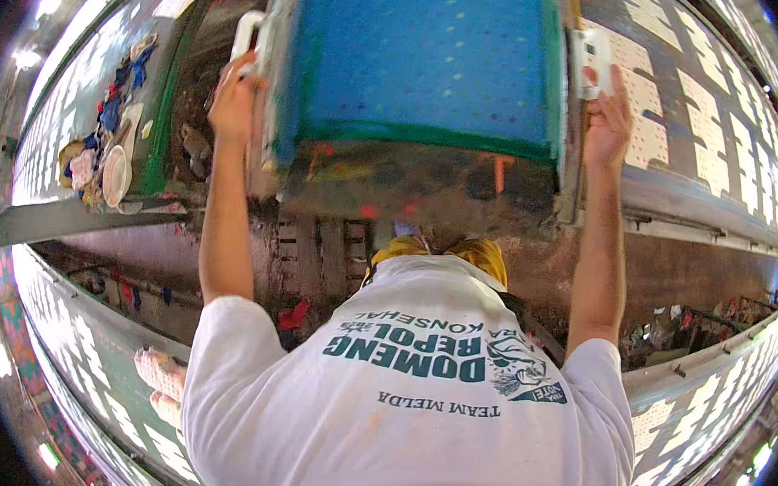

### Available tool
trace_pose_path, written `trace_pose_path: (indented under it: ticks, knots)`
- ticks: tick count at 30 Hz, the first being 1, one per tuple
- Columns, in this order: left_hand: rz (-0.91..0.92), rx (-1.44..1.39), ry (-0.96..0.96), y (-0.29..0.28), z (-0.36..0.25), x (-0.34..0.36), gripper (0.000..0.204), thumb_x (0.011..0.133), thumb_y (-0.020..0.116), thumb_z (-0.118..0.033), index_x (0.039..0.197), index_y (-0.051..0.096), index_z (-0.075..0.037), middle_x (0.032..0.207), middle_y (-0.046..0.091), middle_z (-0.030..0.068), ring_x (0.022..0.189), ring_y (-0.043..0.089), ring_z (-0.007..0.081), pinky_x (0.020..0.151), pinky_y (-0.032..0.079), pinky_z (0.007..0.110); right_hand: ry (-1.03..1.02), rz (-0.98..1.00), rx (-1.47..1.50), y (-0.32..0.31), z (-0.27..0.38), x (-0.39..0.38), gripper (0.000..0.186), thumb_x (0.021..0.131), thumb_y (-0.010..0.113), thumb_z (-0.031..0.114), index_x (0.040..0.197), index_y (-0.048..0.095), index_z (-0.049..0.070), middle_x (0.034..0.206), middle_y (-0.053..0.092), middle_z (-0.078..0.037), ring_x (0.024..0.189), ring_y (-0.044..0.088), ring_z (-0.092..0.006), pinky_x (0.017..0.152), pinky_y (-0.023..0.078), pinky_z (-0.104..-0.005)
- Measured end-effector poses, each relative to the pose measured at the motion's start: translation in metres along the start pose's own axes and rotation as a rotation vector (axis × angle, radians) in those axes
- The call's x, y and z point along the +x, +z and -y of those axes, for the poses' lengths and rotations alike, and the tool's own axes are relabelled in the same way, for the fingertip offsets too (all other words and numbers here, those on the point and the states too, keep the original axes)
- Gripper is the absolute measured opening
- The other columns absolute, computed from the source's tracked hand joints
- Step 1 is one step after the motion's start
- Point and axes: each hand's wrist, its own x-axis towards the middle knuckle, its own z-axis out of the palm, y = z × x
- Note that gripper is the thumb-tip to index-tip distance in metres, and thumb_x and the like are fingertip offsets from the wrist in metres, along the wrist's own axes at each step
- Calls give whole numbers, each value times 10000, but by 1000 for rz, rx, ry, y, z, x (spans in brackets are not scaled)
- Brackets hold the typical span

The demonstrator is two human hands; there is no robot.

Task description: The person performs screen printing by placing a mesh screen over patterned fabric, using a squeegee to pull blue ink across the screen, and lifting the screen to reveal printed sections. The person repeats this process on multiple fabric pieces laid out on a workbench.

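Note:
A wide screen-printing frame (422,54) with blue speckled mesh and a green band along its near edge lies in front of me. White loop handles stick out from both its sides. My left hand (235,103) is closed round the lower part of the left handle (246,31). On the other side, my right hand (607,123) grips the right handle (596,49), and fingertips show through its opening. Both arms reach forward, roughly level with each other. What lies under the frame is hidden.
Long tables run along both sides; the right table (686,189) carries rows of pale printed pieces. At left, a white bowl (116,176) sits beside crumpled rags (75,163) on the left table (166,61). Behind me, another table (135,333) holds more pale pieces.

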Motion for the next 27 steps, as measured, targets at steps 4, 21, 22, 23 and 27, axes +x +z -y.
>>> trace_pose_path:
  ticks: [4, 21, 22, 23, 27]
  knots:
    - [25, -76, -26, 15, 36, 63, 438, 1064, 477, -292, 1349, 601, 16, 1391, 597, 141, 1045, 611, 224, 915, 496, 391, 45, -64, -131, -5, -21, 43, 691, 962, 579, 67, 1579, 309, -85, 1343, 651, -234, 1014, 595, -117, 784, 430, -243]
    - [-178, 47, -150, 57, 115, -3, 394, 1029, 571, -306, 1219, 659, 28, 937, 643, 22, 709, 536, 77, 666, 420, 249, 113, -99, -135, -71, -108, 36, 658, 939, 620, 64, 1559, 419, -22, 1224, 686, -128, 829, 487, -74, 700, 359, -237]
    - [-189, 63, -166, 58, 117, -9, 397, 1029, 571, -309, 1216, 660, 29, 910, 630, 16, 704, 530, 74, 662, 414, 245, 132, -100, -110, -73, -111, 33, 659, 939, 616, 62, 1562, 416, -19, 1224, 685, -125, 814, 470, -72, 694, 356, -236]
    - [-226, 98, -222, 59, 119, -13, 400, 1028, 570, -313, 1214, 661, 29, 883, 617, 10, 698, 524, 71, 658, 408, 241, 149, -111, -90, -76, -113, 31, 661, 939, 612, 60, 1564, 414, -15, 1225, 683, -123, 798, 454, -70, 689, 352, -235]
    - [-219, 121, -198, 63, 126, -20, 406, 1028, 572, -334, 1206, 673, 17, 792, 544, -18, 677, 487, 61, 625, 373, 238, 186, -106, -52, -86, -119, 24, 690, 939, 644, 88, 1575, 392, -6, 1144, 683, -89, 804, 463, -54, 671, 358, -223]
